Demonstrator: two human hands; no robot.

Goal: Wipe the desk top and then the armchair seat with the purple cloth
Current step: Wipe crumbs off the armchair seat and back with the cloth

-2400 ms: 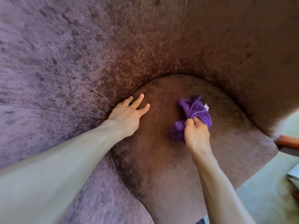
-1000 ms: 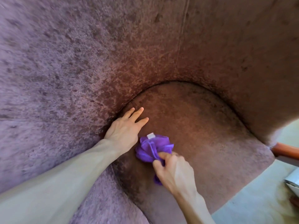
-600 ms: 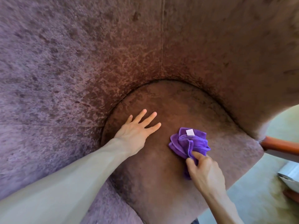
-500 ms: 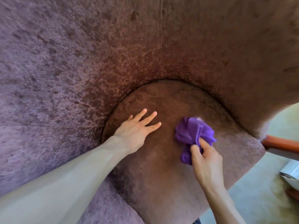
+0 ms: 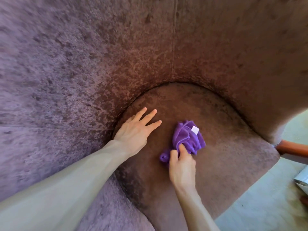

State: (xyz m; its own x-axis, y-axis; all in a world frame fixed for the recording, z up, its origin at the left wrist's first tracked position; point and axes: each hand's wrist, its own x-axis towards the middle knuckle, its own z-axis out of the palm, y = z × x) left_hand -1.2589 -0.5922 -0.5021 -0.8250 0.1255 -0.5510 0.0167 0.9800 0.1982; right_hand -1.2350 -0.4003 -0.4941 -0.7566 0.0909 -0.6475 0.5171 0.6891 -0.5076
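The armchair seat is brown-purple velvet, ringed by a tall curved back. A bunched purple cloth with a white tag lies on the middle of the seat. My right hand pinches the cloth's near edge and presses it onto the seat. My left hand rests flat on the seat's left side, fingers spread, a hand's width left of the cloth. The desk is out of view.
The chair's back and left arm wrap around the seat. At the right edge, an orange-brown wooden bar sticks out beside the chair. Pale floor shows at bottom right, with a white object at the frame's edge.
My right hand has swept the cloth across the seat, from its left side toward the right and back toward the middle. My left hand has stayed flat on the seat.
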